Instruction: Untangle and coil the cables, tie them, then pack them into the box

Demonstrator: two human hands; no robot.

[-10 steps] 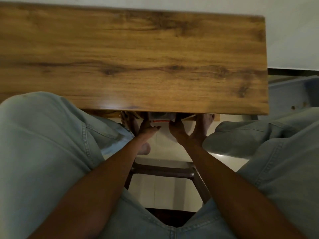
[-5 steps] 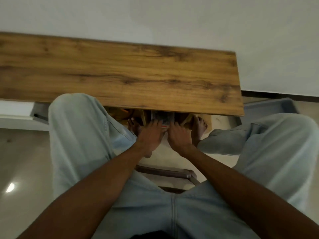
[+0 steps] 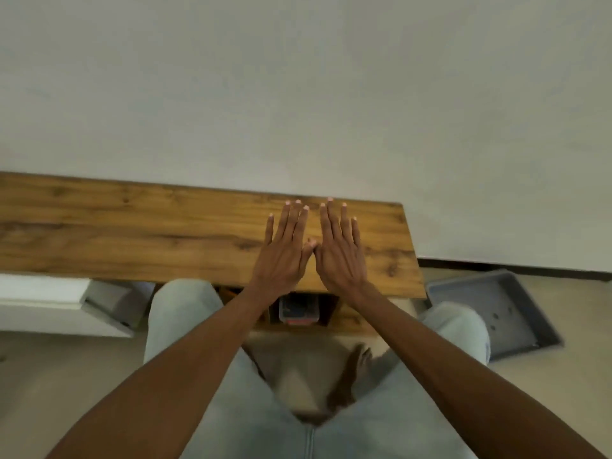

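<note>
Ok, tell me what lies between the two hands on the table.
Nothing: in the head view the left hand and right hand lie flat, thumbs nearly touching, only bare wooden table between the fingers.

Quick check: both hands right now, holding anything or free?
Left hand: open, fingers straight, holding nothing, over the wooden table.
Right hand: open, fingers straight, holding nothing, over the same table.
</note>
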